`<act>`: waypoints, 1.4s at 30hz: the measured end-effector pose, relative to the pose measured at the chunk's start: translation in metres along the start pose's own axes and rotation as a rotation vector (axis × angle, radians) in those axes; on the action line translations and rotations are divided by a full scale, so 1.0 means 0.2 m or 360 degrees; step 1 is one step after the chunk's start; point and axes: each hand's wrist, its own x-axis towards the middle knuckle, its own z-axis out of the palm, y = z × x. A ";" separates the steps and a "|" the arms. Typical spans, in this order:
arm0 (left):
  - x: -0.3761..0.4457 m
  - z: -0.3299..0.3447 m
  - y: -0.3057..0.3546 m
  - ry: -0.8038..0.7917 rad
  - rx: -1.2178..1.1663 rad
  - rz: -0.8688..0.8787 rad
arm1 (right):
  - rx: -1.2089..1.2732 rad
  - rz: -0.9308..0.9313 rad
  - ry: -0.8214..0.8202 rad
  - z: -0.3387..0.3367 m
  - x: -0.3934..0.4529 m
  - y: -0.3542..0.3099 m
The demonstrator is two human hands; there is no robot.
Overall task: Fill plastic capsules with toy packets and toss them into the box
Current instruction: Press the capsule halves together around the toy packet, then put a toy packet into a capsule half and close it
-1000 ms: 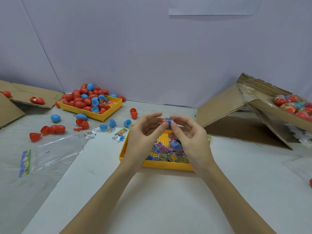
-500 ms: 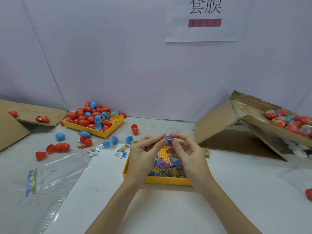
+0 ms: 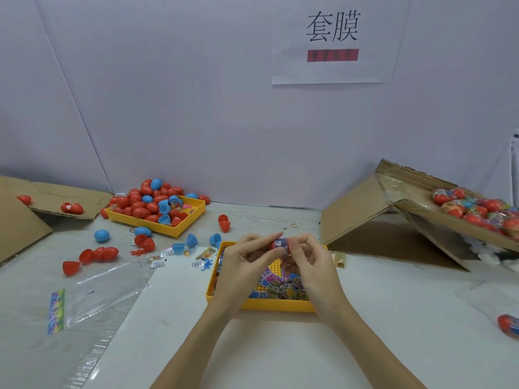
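Left of the grip: yellow plastic tray of red and blue capsule shells [image 3: 179, 226], untouched. At the grip: left hand [image 3: 241, 265] and right hand [image 3: 311, 265], fingertips pinching a small red plastic capsule [image 3: 280, 245] with a printed toy packet showing in the gap, now nearer closed than a second ago. Probably snapping shut. Right of the grip: tilted brown cardboard box [image 3: 415, 209] awaiting the toss.

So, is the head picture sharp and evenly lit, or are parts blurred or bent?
Head view: light is soft and even, shadows faint; hands and red capsule fairly sharp; wide-angle lens bends the edges; the red capsule at the right border is blurred.
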 end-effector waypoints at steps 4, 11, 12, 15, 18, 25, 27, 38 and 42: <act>0.00 0.00 0.00 -0.0028 0.0005 -0.0003 | -0.0101 0.0045 -0.0052 -0.01 0.01 -0.04; 0.02 0.00 -0.01 0.0124 0.0014 -0.0019 | 0.1133 0.0483 0.0206 -0.25 0.21 -0.29; 0.02 0.00 -0.01 0.0141 0.0010 -0.0057 | 0.1510 0.0469 0.0304 -0.32 0.26 -0.36; 0.02 0.01 -0.02 0.0163 0.0065 -0.0111 | 0.2029 0.0225 0.0552 -0.47 0.37 -0.48; 0.02 0.01 -0.02 0.0144 0.0079 -0.0133 | 0.1743 0.0271 0.0513 -0.47 0.37 -0.43; 0.02 0.00 -0.03 0.0113 0.0107 -0.0137 | 0.0296 0.0378 -0.0124 -0.20 0.13 -0.09; 0.01 0.00 -0.02 0.0102 0.0067 -0.0137 | -0.0026 0.0332 -0.0221 -0.14 0.09 -0.04; 0.43 -0.33 -0.11 0.0535 0.0809 -0.0272 | -0.0461 0.0176 -0.0249 -0.10 0.07 0.04; 0.67 -0.66 -0.20 0.0388 0.1783 -0.0359 | -0.0508 0.0185 -0.0267 -0.10 0.08 0.08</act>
